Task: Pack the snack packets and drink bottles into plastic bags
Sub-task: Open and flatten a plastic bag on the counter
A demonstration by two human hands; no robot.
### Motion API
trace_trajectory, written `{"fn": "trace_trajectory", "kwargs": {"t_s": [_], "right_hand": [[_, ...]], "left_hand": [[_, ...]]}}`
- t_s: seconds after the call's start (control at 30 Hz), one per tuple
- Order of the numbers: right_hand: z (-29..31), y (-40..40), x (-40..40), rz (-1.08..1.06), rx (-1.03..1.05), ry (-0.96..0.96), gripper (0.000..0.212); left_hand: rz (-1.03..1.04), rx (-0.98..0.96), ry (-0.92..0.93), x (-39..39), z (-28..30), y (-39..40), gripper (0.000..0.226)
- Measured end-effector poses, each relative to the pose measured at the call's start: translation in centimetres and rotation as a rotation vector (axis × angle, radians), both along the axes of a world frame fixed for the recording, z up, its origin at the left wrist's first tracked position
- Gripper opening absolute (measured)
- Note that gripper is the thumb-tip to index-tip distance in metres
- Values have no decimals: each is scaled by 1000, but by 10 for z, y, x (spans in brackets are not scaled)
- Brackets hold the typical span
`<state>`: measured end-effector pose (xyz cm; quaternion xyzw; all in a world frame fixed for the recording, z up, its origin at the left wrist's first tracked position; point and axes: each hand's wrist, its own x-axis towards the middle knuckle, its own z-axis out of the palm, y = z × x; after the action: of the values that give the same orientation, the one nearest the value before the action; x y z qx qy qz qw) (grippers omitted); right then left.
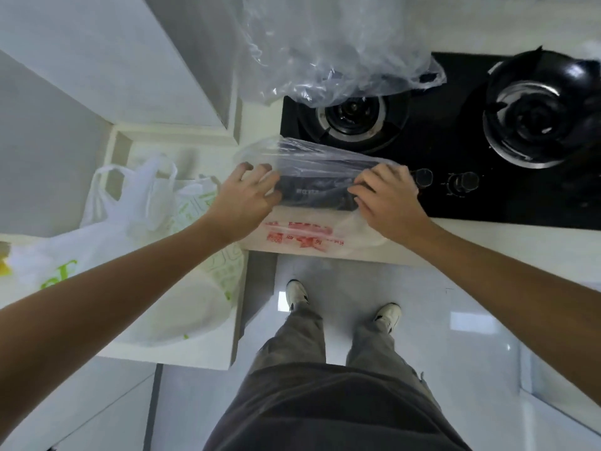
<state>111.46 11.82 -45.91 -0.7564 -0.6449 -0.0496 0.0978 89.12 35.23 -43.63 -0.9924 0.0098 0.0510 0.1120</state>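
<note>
Both hands work on one clear bag [312, 164] at the front edge of the counter [487, 236]. Left hand [247, 196] has its fingers spread and bent, touching the left end of the bag. Right hand [387, 200] has its fingers curled onto the right end of the bag; I cannot tell if it pinches the plastic or only presses it.

Between the two hands lies a dark packet [315, 190], seemingly under or inside the clear plastic. Its long side runs left to right, from one hand to the other. Both hands are about as close to it. The small pale writing on it is too blurry to read.

Just nearer than the hands there is red printing [296, 236] on the plastic. I cannot read it.

Left of the left hand sit white bags with green print [130, 222].

Past the hands is a black stove [455, 151], and farther off, another crumpled clear bag [331, 53]. I think the next job is to slide the packet all the way in.
</note>
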Motion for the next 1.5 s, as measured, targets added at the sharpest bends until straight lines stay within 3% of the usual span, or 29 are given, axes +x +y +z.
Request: {"fn": "trace_trajectory", "kwargs": {"t_s": [0.1,0.2,0.37,0.47,0.63,0.8,0.9,1.0,1.13,1.2,1.33,1.5], "right_hand": [[-12,-8,-1,-37,-35,63,19],[-18,-15,-4,-90,-98,107,28],[-17,-15,-7,-162,-255,174,42],[-12,-8,-18,-167,-411,227,64],[-8,1,-21,-200,-612,119,107],[-5,2,-10,-281,-637,53,122],[-1,2,-5,-235,-602,88,110],[-4,-7,4,-9,-473,143,69],[-12,-18,6,226,-348,78,45],[-14,-22,4,295,-328,61,42],[-17,-32,5,234,-383,53,33],[-26,-36,-3,153,-424,-22,42]], "left_hand": [[-85,-85,63,-2,-10,22,41],[-9,-95,216,0,-11,35,63],[116,-2,375,7,-13,39,53],[220,47,429,11,-12,31,69],[295,86,490,12,-3,22,81],[195,36,398,8,5,18,91],[-62,-60,351,3,2,21,85],[-279,-109,294,-6,-7,25,68],[-383,-147,172,-19,-13,30,64],[-409,-154,176,-22,-15,32,61],[-334,-118,260,-23,-21,34,26],[-110,-73,329,-16,-22,31,49]]}}
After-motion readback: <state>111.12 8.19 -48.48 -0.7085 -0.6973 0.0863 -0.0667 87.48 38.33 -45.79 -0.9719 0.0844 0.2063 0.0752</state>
